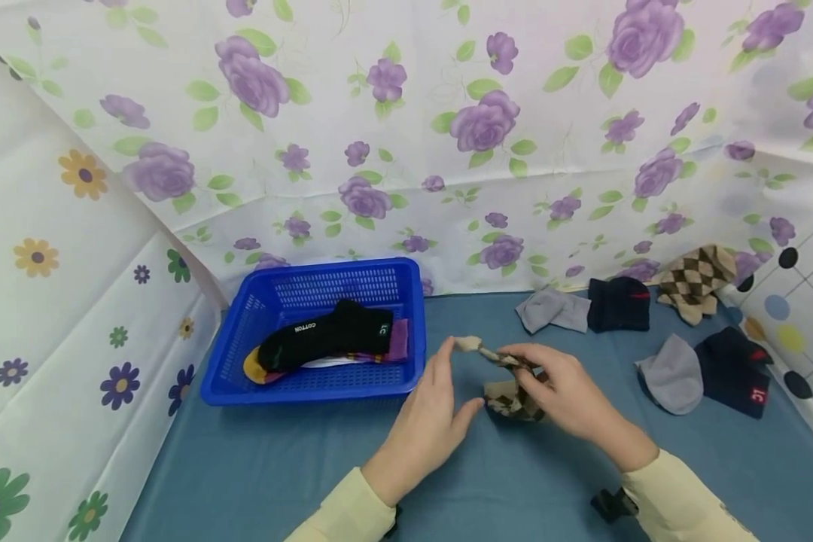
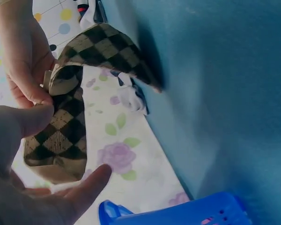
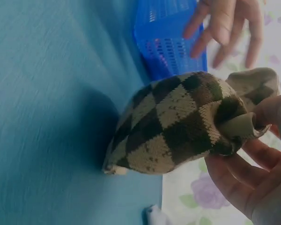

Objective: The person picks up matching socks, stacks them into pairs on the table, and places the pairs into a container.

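Observation:
My right hand [image 1: 572,395] holds a brown-and-beige checkered sock [image 1: 511,399] above the blue cloth, pinching it between thumb and fingers. One part of the sock hangs down towards the cloth, and another sticks out to the left. In the right wrist view the sock [image 3: 164,122] is bent over, with a beige edge folded at the fingers. My left hand [image 1: 430,414] is just left of the sock, its fingers extended and thumb spread. The right wrist view shows a gap between the left fingers [image 3: 222,28] and the sock.
A blue plastic basket [image 1: 312,397] stands left of the hands, with a black sock [image 1: 332,331] on top of other colourful socks. To the right lie grey socks [image 1: 671,376], navy socks [image 1: 732,373] and another checkered sock [image 1: 698,282]. Flowered sheeting [image 1: 406,188] rises behind.

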The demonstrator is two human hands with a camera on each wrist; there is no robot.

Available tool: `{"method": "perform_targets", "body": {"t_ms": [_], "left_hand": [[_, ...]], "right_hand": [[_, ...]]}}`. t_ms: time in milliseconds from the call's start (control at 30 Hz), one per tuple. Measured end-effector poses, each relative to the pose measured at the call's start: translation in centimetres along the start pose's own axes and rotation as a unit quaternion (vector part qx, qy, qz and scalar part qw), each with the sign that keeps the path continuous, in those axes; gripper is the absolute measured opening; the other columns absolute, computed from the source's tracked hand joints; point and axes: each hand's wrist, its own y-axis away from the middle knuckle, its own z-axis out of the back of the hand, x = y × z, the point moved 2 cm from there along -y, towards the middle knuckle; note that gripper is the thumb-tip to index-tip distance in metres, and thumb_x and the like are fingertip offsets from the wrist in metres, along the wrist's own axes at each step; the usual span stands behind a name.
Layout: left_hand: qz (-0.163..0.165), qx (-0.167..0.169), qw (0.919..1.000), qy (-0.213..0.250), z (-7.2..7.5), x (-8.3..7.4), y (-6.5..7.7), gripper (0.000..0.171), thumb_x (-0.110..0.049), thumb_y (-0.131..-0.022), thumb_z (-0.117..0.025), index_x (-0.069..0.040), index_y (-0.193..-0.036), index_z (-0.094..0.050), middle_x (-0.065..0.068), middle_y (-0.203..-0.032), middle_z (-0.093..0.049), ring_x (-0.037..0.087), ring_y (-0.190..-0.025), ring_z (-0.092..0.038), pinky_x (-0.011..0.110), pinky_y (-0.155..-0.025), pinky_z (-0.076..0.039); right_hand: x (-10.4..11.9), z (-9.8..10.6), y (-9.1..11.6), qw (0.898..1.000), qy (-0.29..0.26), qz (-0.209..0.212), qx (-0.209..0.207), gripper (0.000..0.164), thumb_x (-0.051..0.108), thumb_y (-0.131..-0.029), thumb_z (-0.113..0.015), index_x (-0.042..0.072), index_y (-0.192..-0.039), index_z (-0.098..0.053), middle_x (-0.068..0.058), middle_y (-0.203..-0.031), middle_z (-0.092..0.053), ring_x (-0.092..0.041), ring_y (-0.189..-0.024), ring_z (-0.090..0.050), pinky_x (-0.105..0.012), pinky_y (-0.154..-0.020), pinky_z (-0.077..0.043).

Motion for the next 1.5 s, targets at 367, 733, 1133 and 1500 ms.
{"method": "perform_targets", "body": {"t_ms": [367, 733, 1133, 1500], "left_hand": [[-0.216, -0.070, 0.9691, -0.096, 3.5, -3.3, -3.1, 0.037, -0.026, -0.090, -0.062, -0.018, -0.126, -0.055, -0.003, -0.111, -0.064, 0.008, -0.096, -0.063, 0.025, -0.079, -0.053], [-0.207, -0.053, 0.9741, -0.072, 7.5, -4.1, -4.7, 0.016, -0.020, -0.093, -0.057, -0.017, -0.104, -0.069, -0.003, -0.091, -0.069, 0.004, -0.073, -0.064, 0.014, -0.062, -0.050], [-0.180, -0.060, 0.9805, -0.050, 8.8, -3.4, -4.7, 0.016, -0.024, -0.094, -0.055, -0.018, -0.100, -0.069, -0.005, -0.089, -0.068, 0.003, -0.073, -0.062, 0.015, -0.061, -0.050], [-0.167, -0.134, 0.9766, -0.019, 10.0, -3.4, -4.2, 0.016, -0.018, -0.094, -0.056, -0.014, -0.102, -0.069, -0.002, -0.095, -0.069, 0.006, -0.080, -0.065, 0.017, -0.069, -0.052]], "right_hand": [[2.1, 0.0, -0.4, 0.998, -0.018, 0.065, -0.004, 0.022, 0.030, -0.097, -0.050, 0.032, -0.118, -0.057, 0.015, -0.111, -0.061, -0.001, -0.092, -0.060, -0.024, -0.073, -0.052], [2.1, 1.1, -0.7, 0.999, -0.006, 0.033, -0.038, 0.031, 0.017, -0.092, -0.057, 0.032, -0.120, -0.058, 0.009, -0.107, -0.065, -0.001, -0.072, -0.059, -0.023, -0.048, -0.043], [1.0, 2.3, -1.4, 0.998, -0.026, -0.039, -0.048, 0.017, 0.018, -0.090, -0.058, 0.027, -0.103, -0.065, 0.004, -0.096, -0.067, -0.009, -0.039, -0.042, -0.026, -0.037, -0.034], [-2.1, 1.2, -0.4, 0.998, -0.012, -0.037, -0.045, 0.025, 0.009, -0.088, -0.061, 0.025, -0.106, -0.064, 0.005, -0.105, -0.067, -0.010, -0.095, -0.063, -0.033, -0.077, -0.053]]}}
